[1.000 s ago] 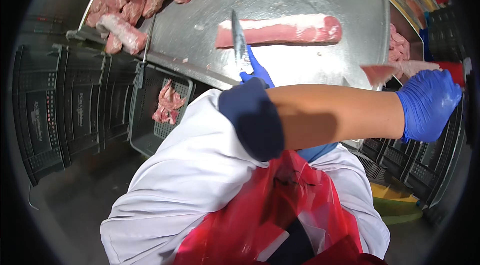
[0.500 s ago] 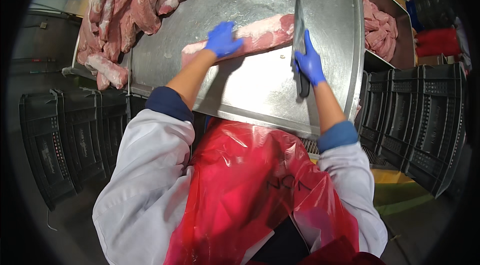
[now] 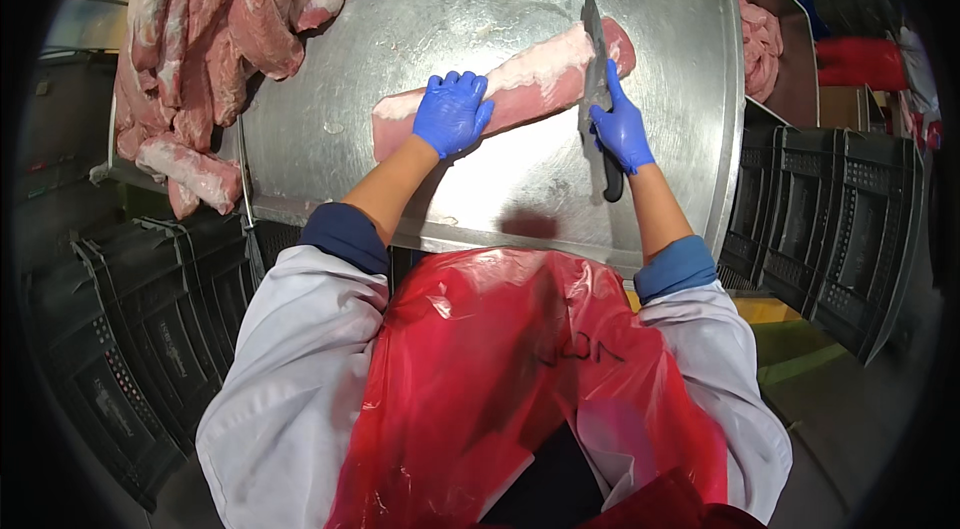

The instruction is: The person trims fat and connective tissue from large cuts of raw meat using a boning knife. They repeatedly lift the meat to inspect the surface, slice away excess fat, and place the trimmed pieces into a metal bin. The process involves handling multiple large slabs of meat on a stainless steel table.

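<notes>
A long pork loin [image 3: 535, 84], pale with fat along its top, lies slantwise on a steel table [image 3: 520, 189]. My left hand [image 3: 452, 115], in a blue glove, rests on its left part, fingers bent over the far side and thumb spread to the right. In my right hand [image 3: 622, 127], also blue-gloved, is a knife [image 3: 593, 44] with a black handle, held by the handle with the forefinger stretched along it. The blade crosses the loin near its right end, tip pointing away from me. How deep the edge sits cannot be seen.
A heap of meat strips [image 3: 215, 19] fills the far left, with a smaller piece [image 3: 195, 169] at its near end. To the right a metal bin [image 3: 790, 79] holds more meat [image 3: 760, 44]. Black crates [image 3: 820, 219] stand right, and more crates [image 3: 170, 299] left.
The knife blade has gone from beside the loin's right end to across it. The loin sits slightly further right in view. My left hand's fingers have drawn closer together.
</notes>
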Action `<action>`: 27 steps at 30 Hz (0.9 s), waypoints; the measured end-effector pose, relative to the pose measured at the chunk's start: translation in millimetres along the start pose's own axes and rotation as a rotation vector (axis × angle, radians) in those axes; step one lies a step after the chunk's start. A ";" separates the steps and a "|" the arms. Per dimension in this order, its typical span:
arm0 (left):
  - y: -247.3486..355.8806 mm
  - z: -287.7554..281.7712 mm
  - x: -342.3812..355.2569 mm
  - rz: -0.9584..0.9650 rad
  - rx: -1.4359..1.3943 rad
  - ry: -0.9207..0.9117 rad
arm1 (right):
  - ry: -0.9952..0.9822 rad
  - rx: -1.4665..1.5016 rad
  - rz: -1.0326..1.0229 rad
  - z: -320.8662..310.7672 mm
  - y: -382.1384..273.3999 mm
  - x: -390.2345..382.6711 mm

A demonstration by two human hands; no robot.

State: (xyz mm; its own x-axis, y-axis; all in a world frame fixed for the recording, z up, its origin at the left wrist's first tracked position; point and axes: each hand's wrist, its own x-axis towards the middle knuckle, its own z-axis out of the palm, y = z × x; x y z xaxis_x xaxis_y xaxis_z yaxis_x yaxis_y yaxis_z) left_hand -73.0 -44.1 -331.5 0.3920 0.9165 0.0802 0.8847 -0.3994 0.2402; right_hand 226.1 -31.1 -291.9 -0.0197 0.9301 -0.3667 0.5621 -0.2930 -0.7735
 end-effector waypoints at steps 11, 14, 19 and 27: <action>-9.9 0.3 10.5 0.016 0.005 -0.058 | -0.214 0.383 0.065 3.6 37.9 -91.0; 5.8 -11.8 18.4 -0.102 -0.054 -0.049 | -0.316 0.516 0.094 -38.3 70.2 -141.6; 98.9 -11.0 119.6 -0.157 -0.180 0.002 | -0.023 0.622 0.015 -100.2 77.5 -93.3; 89.0 3.5 173.0 -0.488 -0.192 -0.159 | 0.060 0.830 -0.108 -32.5 78.4 -25.8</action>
State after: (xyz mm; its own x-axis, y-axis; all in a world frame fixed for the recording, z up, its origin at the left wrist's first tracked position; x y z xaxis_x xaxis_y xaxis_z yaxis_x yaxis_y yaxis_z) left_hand 74.5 78.8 -299.6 -0.0063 0.9736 -0.2281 0.9172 0.0965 0.3866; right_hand 297.6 -70.9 -326.3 0.0184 0.9657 -0.2590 -0.2318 -0.2478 -0.9407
